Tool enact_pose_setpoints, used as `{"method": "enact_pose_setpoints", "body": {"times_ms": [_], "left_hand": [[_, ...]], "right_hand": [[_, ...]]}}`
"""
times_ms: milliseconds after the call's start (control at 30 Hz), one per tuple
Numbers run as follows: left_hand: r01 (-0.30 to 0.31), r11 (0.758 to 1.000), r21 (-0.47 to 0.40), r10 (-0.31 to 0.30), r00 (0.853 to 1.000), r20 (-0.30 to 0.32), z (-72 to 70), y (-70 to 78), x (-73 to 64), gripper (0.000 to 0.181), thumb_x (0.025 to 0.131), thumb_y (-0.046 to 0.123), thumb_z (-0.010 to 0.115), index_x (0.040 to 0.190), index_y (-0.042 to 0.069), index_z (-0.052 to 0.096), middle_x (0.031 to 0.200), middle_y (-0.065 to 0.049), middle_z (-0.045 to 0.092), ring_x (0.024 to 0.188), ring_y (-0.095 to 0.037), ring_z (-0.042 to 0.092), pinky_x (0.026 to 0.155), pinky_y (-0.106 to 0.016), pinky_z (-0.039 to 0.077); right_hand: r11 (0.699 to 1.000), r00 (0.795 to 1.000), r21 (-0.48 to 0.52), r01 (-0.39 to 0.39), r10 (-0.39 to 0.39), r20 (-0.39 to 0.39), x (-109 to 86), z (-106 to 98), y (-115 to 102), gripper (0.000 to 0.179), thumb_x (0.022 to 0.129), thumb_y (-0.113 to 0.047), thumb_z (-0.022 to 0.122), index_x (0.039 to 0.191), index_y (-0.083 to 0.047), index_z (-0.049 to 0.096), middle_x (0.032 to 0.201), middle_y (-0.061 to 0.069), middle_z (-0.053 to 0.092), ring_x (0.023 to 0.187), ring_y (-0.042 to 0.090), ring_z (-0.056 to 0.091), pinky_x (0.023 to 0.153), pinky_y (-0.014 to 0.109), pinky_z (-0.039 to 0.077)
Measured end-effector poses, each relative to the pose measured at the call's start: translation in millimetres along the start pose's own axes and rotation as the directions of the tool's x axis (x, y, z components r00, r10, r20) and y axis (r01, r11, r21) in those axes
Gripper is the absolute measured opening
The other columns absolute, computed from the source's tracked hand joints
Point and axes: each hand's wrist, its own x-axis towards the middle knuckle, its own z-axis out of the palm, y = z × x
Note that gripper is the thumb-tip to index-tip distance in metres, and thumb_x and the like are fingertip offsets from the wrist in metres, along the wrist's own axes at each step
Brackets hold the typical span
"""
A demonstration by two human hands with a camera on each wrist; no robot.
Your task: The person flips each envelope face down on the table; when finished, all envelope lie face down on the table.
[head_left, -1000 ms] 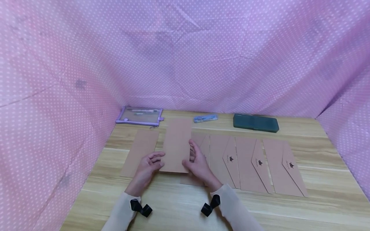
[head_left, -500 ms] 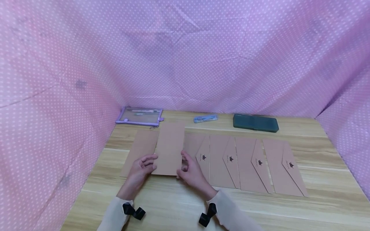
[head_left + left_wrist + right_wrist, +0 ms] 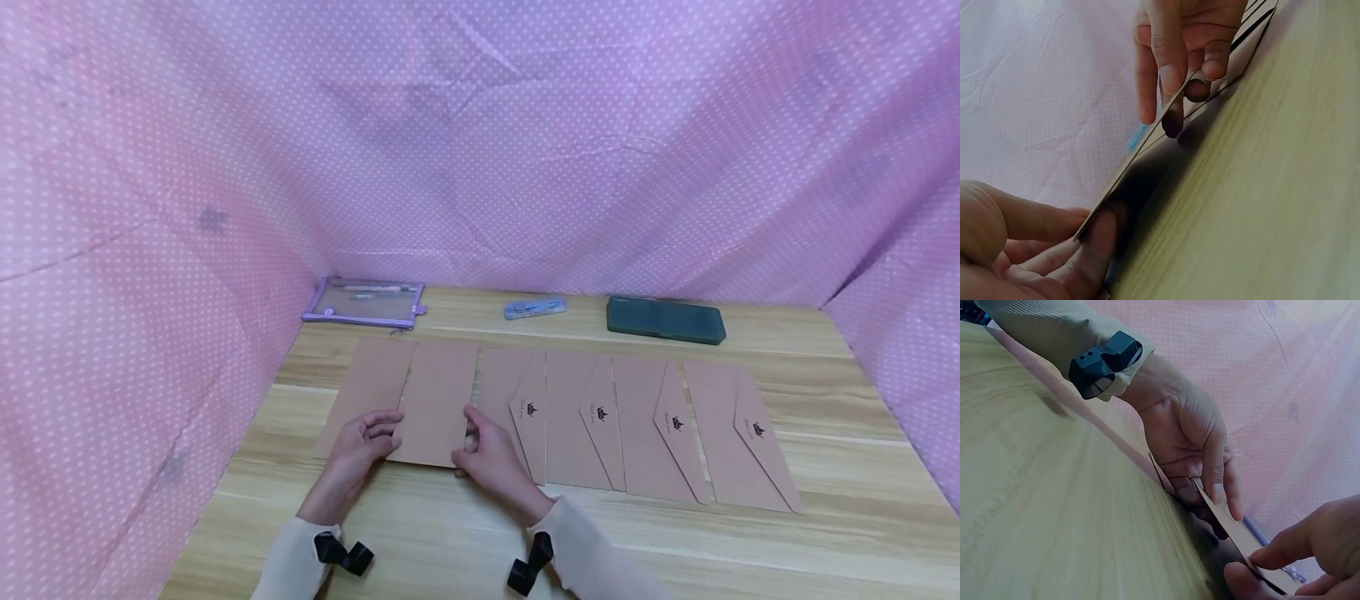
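Note:
A plain brown kraft envelope (image 3: 433, 400) lies between my hands, its printed flap not showing. My left hand (image 3: 358, 454) pinches its left edge, and my right hand (image 3: 497, 462) pinches the right edge. The left wrist view shows the near edge of this envelope (image 3: 1132, 162) slightly raised, with fingers above and below it and dark shadow underneath. To its left lies another plain envelope (image 3: 367, 379). On the right, a row of envelopes begins with one (image 3: 498, 375) whose pointed flap bears a crown print.
More crown-printed envelopes (image 3: 577, 450) continue the row rightward on the wooden table (image 3: 840, 467). Along the back are a purple-edged zip pouch (image 3: 360, 304) with pens, a small blue case (image 3: 535, 308) and a dark green box (image 3: 665, 320). A pink dotted curtain (image 3: 480, 167) hangs behind.
Both hands have moved left and lowered the held envelope into the gap between the left envelope and the printed row. The nearest printed envelope, earlier partly covered, now shows its crown.

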Motion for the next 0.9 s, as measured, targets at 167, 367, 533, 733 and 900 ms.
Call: {"method": "enact_pose_setpoints", "body": {"times_ms": [167,367,533,733,900], "left_hand": [[0.0,0.998,0.066,0.001,1.0,-0.016,1.0,4.7,-4.1,0.048,0.087,-0.009,0.061,0.133,-0.013,0.05,0.106,-0.006,0.07,0.09,-0.002,0.06,0.075,-0.015,0.052],[-0.014,0.99,0.138,0.02,0.999,-0.041,1.6,9.2,-9.3,0.046,0.087,-0.008,0.06,0.132,-0.013,0.052,0.12,-0.027,0.068,0.094,-0.004,0.063,0.077,-0.014,0.053],[0.007,0.988,0.153,0.002,0.998,-0.06,0.3,12.7,-14.3,0.045,0.089,-0.004,0.058,0.133,-0.012,0.051,0.127,-0.03,0.065,0.093,-0.003,0.064,0.072,-0.018,0.054],[0.002,0.993,0.119,0.001,1.0,-0.019,-1.5,17.3,-19.3,0.046,0.093,-0.002,0.056,0.136,-0.013,0.045,0.121,-0.027,0.068,0.083,-0.005,0.065,0.07,-0.022,0.058],[-0.005,0.995,0.104,0.004,1.0,0.005,-2.9,19.4,-21.6,0.046,0.094,0.0,0.056,0.136,-0.013,0.042,0.117,-0.023,0.071,0.081,-0.007,0.066,0.071,-0.023,0.059]], "right_hand": [[1.0,1.0,-0.023,0.012,-0.011,0.011,-0.1,-1,-1,0.074,0.081,0.002,0.07,0.148,0.007,0.039,0.122,0.026,0.064,0.057,0.011,0.068,0.058,0.021,0.057],[0.998,0.999,-0.059,-0.008,0.01,0.03,0.0,-4,-4,0.075,0.082,-0.006,0.069,0.149,0.004,0.039,0.118,0.018,0.066,0.053,0.009,0.065,0.065,0.021,0.056],[0.992,0.998,-0.123,-0.016,0.023,0.053,-0.3,-6,-7,0.075,0.082,-0.013,0.069,0.149,0.003,0.039,0.119,0.015,0.065,0.054,0.009,0.064,0.076,0.025,0.056],[0.971,0.996,-0.238,0.024,-0.002,0.094,-2.2,-13,-14,0.071,0.082,-0.018,0.069,0.145,0.003,0.042,0.12,0.019,0.062,0.07,0.015,0.066,0.087,0.04,0.054],[0.948,0.992,-0.311,0.074,-0.036,0.125,-3.9,-16,-18,0.07,0.084,-0.02,0.07,0.143,0.005,0.043,0.129,0.022,0.061,0.114,0.029,0.059,0.101,0.049,0.051]]}}
